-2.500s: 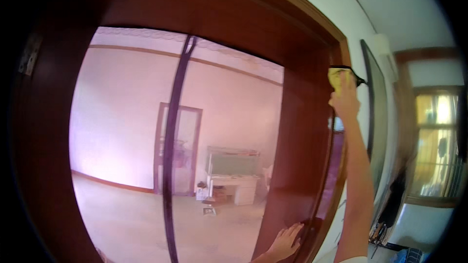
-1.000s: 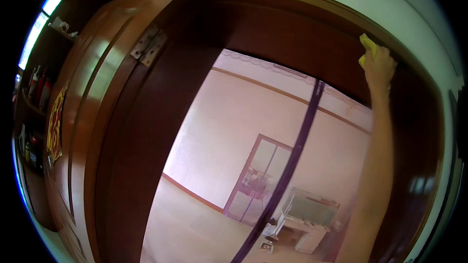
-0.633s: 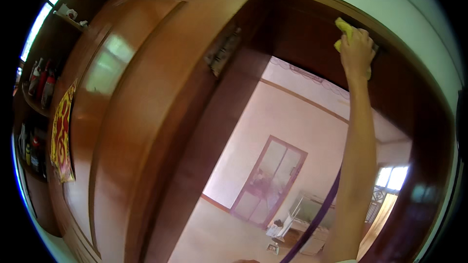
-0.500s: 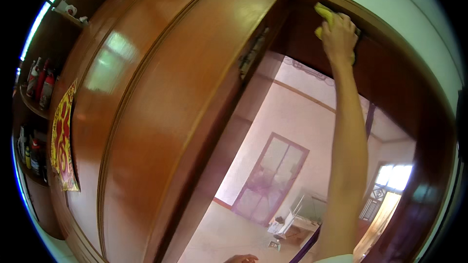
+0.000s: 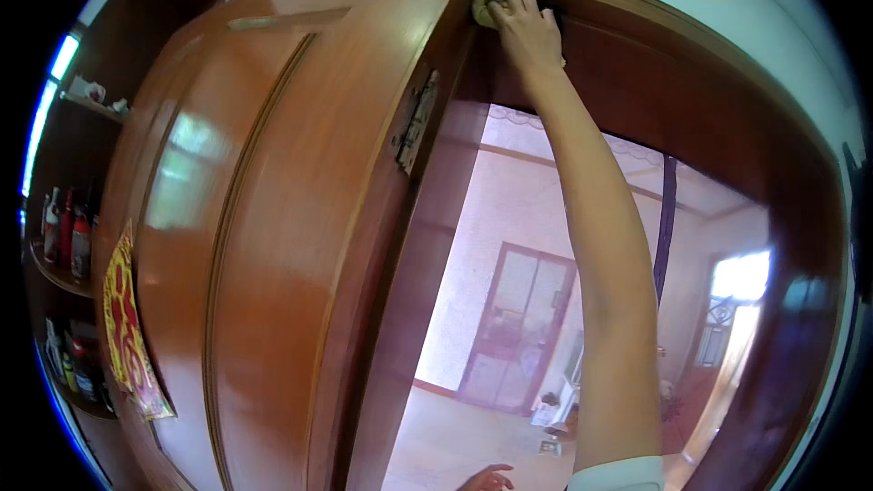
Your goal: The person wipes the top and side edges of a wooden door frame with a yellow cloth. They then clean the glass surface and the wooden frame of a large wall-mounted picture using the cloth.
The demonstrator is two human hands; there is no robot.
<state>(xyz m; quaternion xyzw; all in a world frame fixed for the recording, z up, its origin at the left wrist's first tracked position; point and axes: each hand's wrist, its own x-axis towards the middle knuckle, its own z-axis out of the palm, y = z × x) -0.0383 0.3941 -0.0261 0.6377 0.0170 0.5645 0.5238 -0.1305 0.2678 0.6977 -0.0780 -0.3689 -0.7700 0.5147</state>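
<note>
High up, my right hand (image 5: 532, 36) is closed on a yellow cloth (image 5: 483, 11) and presses it against the dark wooden top of the door frame (image 5: 673, 82), near the corner beside the open door. Part of the cloth is hidden under the fingers. My right arm reaches up across the doorway. Low in the picture, my left hand (image 5: 491, 479) shows only in part, its fingers loosely curved and apart with nothing seen in them. The brown wooden door (image 5: 282, 191) stands to the left, with a metal lock plate (image 5: 416, 127) on its edge.
A yellow and red paper decoration (image 5: 132, 327) hangs on the door. Farther left, dark shelves (image 5: 68, 280) hold several bottles. Through the doorway appear a pale room, a purple-framed door (image 5: 516, 327) and a bright window (image 5: 741, 277).
My right hand has moved left along the top of the frame with the cloth, toward the door's edge. The whole view has shifted, and my left hand stays low.
</note>
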